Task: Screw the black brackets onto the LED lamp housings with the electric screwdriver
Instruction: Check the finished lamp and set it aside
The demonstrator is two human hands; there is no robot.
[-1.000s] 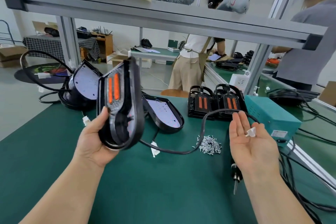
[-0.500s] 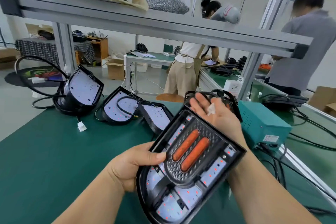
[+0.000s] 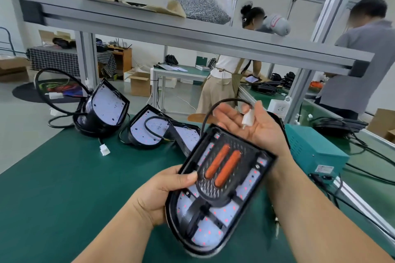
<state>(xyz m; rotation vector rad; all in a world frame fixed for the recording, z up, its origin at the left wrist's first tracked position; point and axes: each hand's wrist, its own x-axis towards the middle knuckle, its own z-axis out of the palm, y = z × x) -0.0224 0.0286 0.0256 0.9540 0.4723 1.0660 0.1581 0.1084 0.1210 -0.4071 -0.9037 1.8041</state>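
My left hand (image 3: 162, 194) grips the left edge of a black LED lamp housing (image 3: 215, 203), thumb on its face. A black bracket (image 3: 222, 168) with two orange strips sits on the housing's lit board, which shows red dots. My right hand (image 3: 252, 128) is palm up behind the housing's top, fingers straight, with the lamp's white plug (image 3: 246, 118) lying across the palm. The black cable (image 3: 208, 113) loops from there. The electric screwdriver's tip (image 3: 277, 227) shows by my right forearm; the rest is hidden.
Three more housings (image 3: 102, 111) (image 3: 147, 130) (image 3: 188, 134) without brackets lean at the back of the green bench (image 3: 53, 188). A teal power box (image 3: 316, 151) stands right. An aluminium shelf rail (image 3: 171, 36) runs overhead. Two people work behind.
My left hand brought the housing from upright at the left down to the middle, face toward me. My right hand, still carrying the plug, moved up behind the housing's top.
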